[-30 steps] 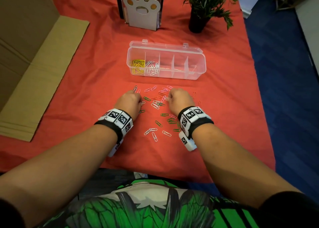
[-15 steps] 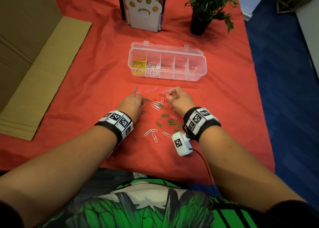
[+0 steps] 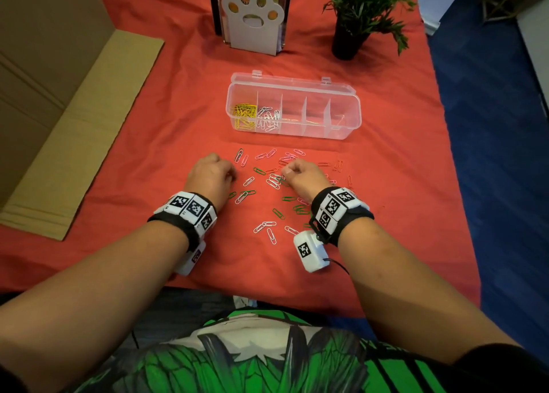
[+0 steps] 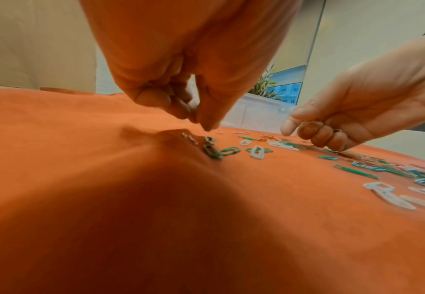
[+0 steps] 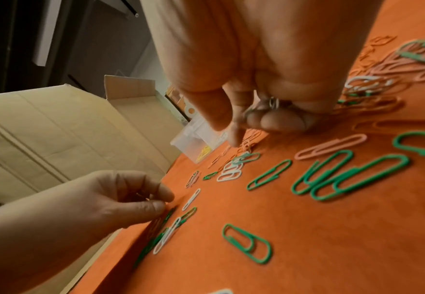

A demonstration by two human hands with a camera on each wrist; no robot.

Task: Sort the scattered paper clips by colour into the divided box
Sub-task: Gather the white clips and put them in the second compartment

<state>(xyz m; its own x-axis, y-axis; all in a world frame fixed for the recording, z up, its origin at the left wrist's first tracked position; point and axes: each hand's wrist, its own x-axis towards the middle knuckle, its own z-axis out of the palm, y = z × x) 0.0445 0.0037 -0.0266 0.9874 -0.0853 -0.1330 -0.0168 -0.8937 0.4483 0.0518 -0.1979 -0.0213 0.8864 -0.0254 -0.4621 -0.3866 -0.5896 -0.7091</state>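
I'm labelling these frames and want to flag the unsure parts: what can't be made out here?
- Right hand: right wrist view shows clips in the curled fingers; shadow hides their colour and count.
- Left hand: left wrist view blurs the pinched fingertips; whether they hold a clip is unclear.
- Divided box: in the head view, glare hides what its three right compartments hold.
- Clips near the right hand: head view, partly covered by the wristband.

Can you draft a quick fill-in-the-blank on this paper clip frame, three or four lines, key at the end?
1. The leftmost compartment of the divided box holds ____ paper clips.
2. The compartment next to it holds ____ paper clips.
3. The box lid is ____.
4. The tablecloth under the loose clips is ____.

Missing words: yellow; white; open; red
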